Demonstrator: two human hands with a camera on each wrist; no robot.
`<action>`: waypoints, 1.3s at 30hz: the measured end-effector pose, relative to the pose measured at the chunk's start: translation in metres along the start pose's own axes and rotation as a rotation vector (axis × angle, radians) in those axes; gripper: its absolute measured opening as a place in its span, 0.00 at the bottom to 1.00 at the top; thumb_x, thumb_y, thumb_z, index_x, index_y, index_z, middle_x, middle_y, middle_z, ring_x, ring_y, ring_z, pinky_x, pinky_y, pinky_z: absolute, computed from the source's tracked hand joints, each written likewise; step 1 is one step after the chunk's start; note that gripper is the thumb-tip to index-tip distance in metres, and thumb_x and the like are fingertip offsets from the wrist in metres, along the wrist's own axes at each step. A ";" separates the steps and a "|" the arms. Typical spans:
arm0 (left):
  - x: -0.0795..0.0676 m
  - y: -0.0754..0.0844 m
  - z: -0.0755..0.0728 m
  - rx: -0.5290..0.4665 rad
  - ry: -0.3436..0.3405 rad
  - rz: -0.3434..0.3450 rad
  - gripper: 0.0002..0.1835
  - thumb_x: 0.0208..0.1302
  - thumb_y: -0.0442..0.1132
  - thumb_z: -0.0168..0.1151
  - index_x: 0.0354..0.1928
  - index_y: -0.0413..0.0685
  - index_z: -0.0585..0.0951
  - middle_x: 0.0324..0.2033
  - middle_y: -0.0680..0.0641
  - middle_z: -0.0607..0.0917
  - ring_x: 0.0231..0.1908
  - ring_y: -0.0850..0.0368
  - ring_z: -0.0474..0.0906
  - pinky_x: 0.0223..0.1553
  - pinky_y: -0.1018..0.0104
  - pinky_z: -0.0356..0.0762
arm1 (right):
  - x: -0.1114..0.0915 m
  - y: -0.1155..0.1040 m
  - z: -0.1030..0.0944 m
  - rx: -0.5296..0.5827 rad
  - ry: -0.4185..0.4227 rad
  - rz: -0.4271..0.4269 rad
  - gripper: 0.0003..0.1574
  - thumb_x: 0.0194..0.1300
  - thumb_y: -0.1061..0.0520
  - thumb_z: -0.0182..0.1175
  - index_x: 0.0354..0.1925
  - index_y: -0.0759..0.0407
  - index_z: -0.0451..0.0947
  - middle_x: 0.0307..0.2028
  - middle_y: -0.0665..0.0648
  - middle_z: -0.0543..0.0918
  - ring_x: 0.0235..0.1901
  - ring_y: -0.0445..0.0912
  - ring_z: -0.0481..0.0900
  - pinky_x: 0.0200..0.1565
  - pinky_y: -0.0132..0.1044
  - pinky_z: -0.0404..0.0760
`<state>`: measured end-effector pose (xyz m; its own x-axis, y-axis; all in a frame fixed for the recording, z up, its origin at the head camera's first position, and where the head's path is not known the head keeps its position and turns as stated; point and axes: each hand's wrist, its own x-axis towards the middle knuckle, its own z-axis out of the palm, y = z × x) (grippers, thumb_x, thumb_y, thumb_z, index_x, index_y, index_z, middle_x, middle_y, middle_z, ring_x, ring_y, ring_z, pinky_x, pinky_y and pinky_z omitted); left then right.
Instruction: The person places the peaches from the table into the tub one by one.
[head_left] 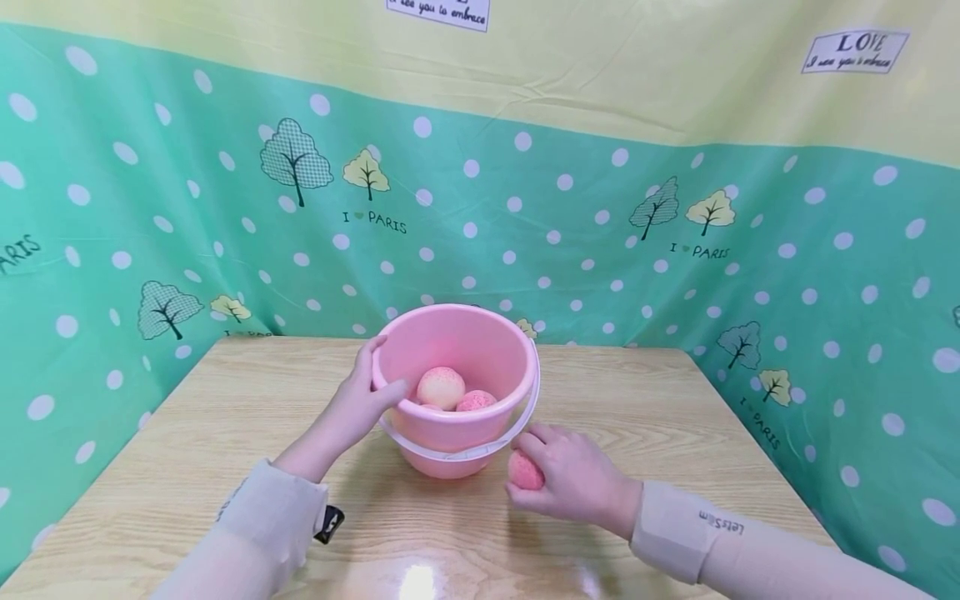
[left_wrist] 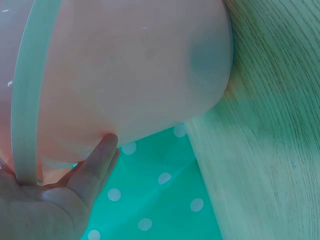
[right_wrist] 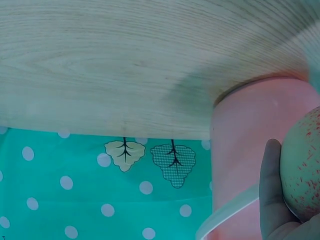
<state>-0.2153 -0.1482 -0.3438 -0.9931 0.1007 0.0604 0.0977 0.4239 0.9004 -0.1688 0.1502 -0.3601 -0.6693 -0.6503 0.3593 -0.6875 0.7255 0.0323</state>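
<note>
A pink bucket [head_left: 442, 432] stands on the table, its white handle [head_left: 468, 453] hanging down across the front. Inside lie a pale peach [head_left: 441, 387] and a pinker peach [head_left: 476, 401], with a bit of another partly hidden by the rim. My left hand [head_left: 363, 402] grips the bucket's left rim, thumb over the edge; in the left wrist view its fingers [left_wrist: 100, 165] lie against the outer wall. Just right of the bucket, my right hand [head_left: 573, 477] holds a reddish peach [head_left: 527, 471], which shows red speckles in the right wrist view.
The wood-grain table [head_left: 637, 400] extends on both sides of the bucket. A green and yellow curtain [head_left: 487, 192] with dots and trees hangs behind and along both sides. A black clasp [head_left: 329, 524] sticks out at the left wrist.
</note>
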 end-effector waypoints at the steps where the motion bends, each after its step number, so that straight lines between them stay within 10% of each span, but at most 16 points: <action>1: 0.000 0.000 0.000 0.000 0.000 -0.001 0.46 0.59 0.51 0.57 0.72 0.61 0.41 0.68 0.39 0.55 0.65 0.42 0.58 0.62 0.43 0.60 | 0.000 0.000 -0.001 -0.002 0.006 -0.003 0.23 0.48 0.39 0.61 0.42 0.45 0.75 0.32 0.42 0.74 0.27 0.36 0.70 0.23 0.25 0.68; 39: -0.001 0.002 0.000 0.001 0.001 0.001 0.46 0.60 0.49 0.56 0.72 0.58 0.40 0.68 0.38 0.55 0.65 0.41 0.58 0.62 0.44 0.60 | 0.009 -0.006 -0.023 0.090 0.096 0.006 0.24 0.48 0.42 0.63 0.44 0.48 0.76 0.33 0.43 0.76 0.25 0.34 0.70 0.24 0.23 0.69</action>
<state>-0.2139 -0.1478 -0.3416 -0.9931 0.1003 0.0614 0.0985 0.4247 0.8999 -0.1644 0.1451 -0.3355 -0.6466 -0.6181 0.4471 -0.7086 0.7036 -0.0521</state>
